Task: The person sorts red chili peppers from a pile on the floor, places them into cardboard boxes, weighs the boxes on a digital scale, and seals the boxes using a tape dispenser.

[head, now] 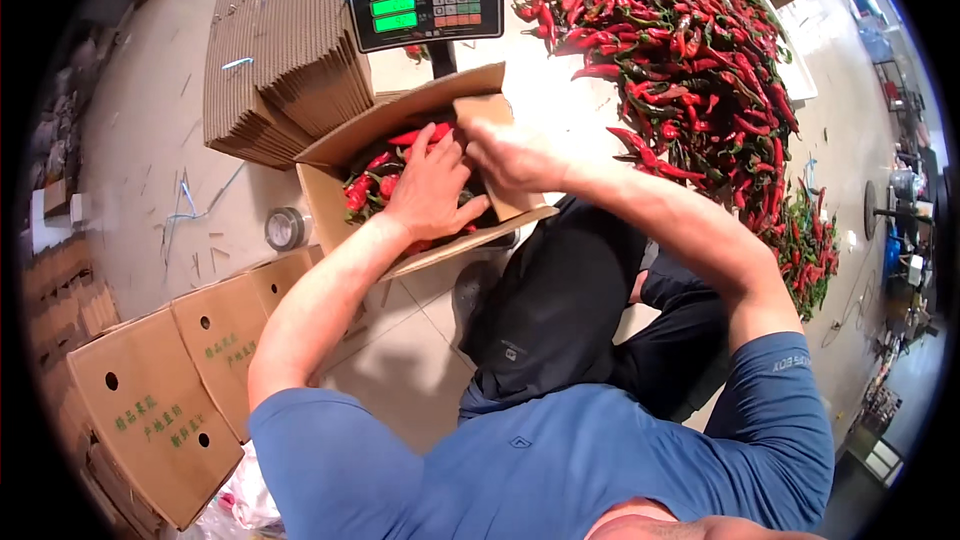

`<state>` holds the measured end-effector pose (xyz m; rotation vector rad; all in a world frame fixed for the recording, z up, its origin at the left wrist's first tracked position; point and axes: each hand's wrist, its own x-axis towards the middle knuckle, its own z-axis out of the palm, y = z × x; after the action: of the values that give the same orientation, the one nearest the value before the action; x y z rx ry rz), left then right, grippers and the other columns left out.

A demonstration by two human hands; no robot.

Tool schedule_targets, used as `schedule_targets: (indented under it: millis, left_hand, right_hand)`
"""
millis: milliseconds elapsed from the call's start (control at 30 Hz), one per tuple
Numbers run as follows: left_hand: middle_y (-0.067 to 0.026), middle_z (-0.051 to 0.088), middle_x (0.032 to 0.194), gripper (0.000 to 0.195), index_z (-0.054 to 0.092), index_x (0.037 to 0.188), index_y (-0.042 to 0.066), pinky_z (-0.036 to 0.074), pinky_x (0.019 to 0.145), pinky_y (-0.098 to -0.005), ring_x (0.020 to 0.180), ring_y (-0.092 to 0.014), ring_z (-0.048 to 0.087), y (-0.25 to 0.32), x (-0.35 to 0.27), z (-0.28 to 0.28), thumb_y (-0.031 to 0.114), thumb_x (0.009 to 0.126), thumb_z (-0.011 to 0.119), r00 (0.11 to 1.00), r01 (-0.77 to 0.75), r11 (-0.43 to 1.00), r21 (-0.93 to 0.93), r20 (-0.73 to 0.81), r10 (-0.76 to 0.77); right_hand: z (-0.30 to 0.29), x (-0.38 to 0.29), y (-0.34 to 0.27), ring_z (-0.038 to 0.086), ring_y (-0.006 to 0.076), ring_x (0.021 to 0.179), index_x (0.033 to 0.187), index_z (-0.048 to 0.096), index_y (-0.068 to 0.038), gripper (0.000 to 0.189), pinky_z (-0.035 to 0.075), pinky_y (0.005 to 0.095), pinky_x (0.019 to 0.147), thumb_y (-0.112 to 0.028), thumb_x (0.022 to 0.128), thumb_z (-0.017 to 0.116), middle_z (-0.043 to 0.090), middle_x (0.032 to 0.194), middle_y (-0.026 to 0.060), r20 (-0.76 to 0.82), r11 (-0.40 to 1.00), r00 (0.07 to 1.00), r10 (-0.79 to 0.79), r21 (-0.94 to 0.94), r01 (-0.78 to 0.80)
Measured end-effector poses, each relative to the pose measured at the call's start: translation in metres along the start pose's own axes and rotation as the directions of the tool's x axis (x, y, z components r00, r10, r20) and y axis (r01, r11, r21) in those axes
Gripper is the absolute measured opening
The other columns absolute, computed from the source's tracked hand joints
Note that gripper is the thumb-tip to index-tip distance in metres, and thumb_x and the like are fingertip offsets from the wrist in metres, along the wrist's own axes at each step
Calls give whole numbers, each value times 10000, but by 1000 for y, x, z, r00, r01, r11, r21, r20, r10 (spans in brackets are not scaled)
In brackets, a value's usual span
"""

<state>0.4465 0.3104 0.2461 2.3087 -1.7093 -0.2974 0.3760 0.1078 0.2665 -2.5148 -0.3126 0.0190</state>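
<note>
An open cardboard box (319,214) in front of me holds red chili peppers (361,191), some of them dark. My left hand (431,191) lies palm down on these peppers, fingers spread, and hides part of them. Over the box's right end flap (514,202), my right hand (517,154) is curled, with its fingers reaching past the flap's inner edge. Whether it grips the flap cannot be seen. Just behind the box stands the lit display of a digital scale (425,4) on a dark post.
Flattened cardboard boxes (281,52) are stacked behind left. A large pile of red and green peppers (675,67) covers the floor at right, near a white tray (799,64). Printed cartons (150,420) stand at left, and a roll of tape (285,229) lies beside the box.
</note>
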Motion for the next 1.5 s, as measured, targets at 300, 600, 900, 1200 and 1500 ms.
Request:
schedule_targets:
  millis: [300, 600, 900, 1200, 1500]
  left_hand:
    - [-222, 610, 1295, 469, 592, 1286, -30, 371, 1134, -466, 1305, -387, 515, -7, -26, -73, 179, 874, 676, 973, 26, 987, -160, -220, -62]
    - [-180, 400, 1542, 816, 450, 1467, 42, 202, 1208, -504, 1468, -370, 302, -58, -97, -63, 641, 916, 505, 955, 48, 998, -39, -290, -57]
    - [-194, 211, 1625, 1079, 278, 1539, 4, 72, 1207, -587, 1516, -380, 141, -29, -20, 5, 694, 788, 628, 998, -19, 1000, -13, -61, 18]
    - [-215, 218, 1602, 1154, 302, 1510, -34, 122, 1189, -598, 1490, -406, 159, -20, -15, 13, 698, 709, 694, 994, 110, 992, 64, -15, -109]
    - [-233, 252, 1568, 1145, 322, 1503, -15, 162, 1162, -608, 1466, -425, 183, -16, -15, 7, 730, 708, 674, 990, 143, 985, 92, 2, -143]
  right_hand:
    - [45, 10, 16, 672, 410, 712, 1290, 462, 45, 464, 524, 506, 605, -128, 875, 574, 683, 864, 231, 38, 980, 994, -101, -170, 106]
    - [41, 10, 4, 661, 387, 694, 1443, 371, 40, 596, 532, 485, 638, -162, 903, 520, 661, 888, 220, 91, 971, 992, -90, -213, 108]
    - [24, -2, -6, 653, 440, 851, 1274, 496, 6, 415, 539, 478, 723, -172, 919, 615, 667, 955, 244, -10, 1000, 1000, 13, 27, -12]
    - [-4, 5, 3, 616, 409, 1045, 1263, 521, -21, 504, 513, 469, 864, -177, 825, 715, 589, 1124, 205, 340, 974, 928, 152, 108, -199]
    - [-11, 32, -17, 331, 295, 1443, 1530, 307, -65, 760, 370, 504, 1063, -219, 870, 653, 321, 1572, 163, -8, 669, 969, -246, -724, 164]
